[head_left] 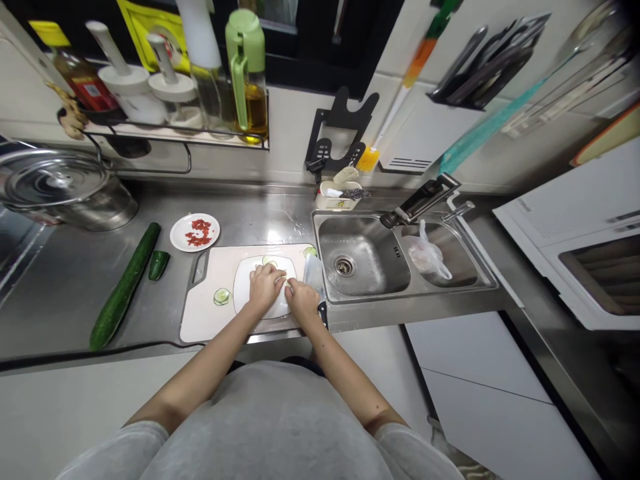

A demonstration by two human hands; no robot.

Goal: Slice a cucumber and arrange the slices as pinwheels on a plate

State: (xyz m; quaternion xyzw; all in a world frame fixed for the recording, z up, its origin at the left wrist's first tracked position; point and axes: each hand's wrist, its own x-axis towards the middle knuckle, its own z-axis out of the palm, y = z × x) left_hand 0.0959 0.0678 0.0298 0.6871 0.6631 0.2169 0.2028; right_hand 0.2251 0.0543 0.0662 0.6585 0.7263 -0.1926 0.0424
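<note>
My left hand [265, 288] and my right hand [303, 301] come together over a white plate [243, 283] on the cutting board [200, 322]. Both are closed in a pinch on what looks like a thin cucumber slice, mostly covered by the fingers. More cucumber slices [270, 261] lie at the plate's far side. A small stack of cucumber slices [221, 297] rests on the board's left part, and a cucumber end piece [310, 251] at its far right corner. A knife [314, 273] with a black handle lies at the board's right edge, beside my right hand.
Left of the board are a long cucumber [125, 287], a short cucumber piece [159, 265] and a plate of chopped red bits [199, 233]. A lidded steel pot [95, 197] stands farther left. On the right is a double sink [365, 257] with a plastic bag [427, 253].
</note>
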